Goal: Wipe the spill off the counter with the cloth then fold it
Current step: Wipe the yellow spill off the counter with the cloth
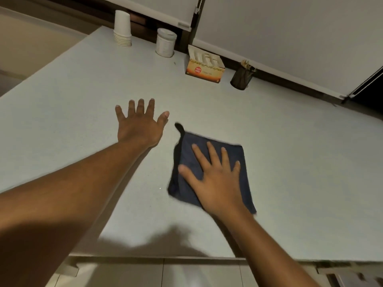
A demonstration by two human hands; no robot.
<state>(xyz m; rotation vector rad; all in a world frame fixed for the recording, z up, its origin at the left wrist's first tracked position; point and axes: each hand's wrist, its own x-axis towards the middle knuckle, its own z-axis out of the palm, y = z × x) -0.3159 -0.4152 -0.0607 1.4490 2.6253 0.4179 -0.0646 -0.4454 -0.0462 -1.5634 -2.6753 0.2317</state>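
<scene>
Meanwhile, a right hand (217,179) presses flat on a dark blue cloth (209,168) on the pale bench (300,162).
At ten o'clock from the cloth, the left hand (138,125) lies spread and empty, apparently resting on the bench; no spill is discernible.

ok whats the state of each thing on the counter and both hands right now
cloth: lying flat on the counter, pressed under the right hand
right hand: open, palm down on the cloth
left hand: open, fingers spread, holding nothing
paper cups: stacked upside down
white canister: upright, lid on
box: open at the top
dark cup: upright, holding sticks
</scene>
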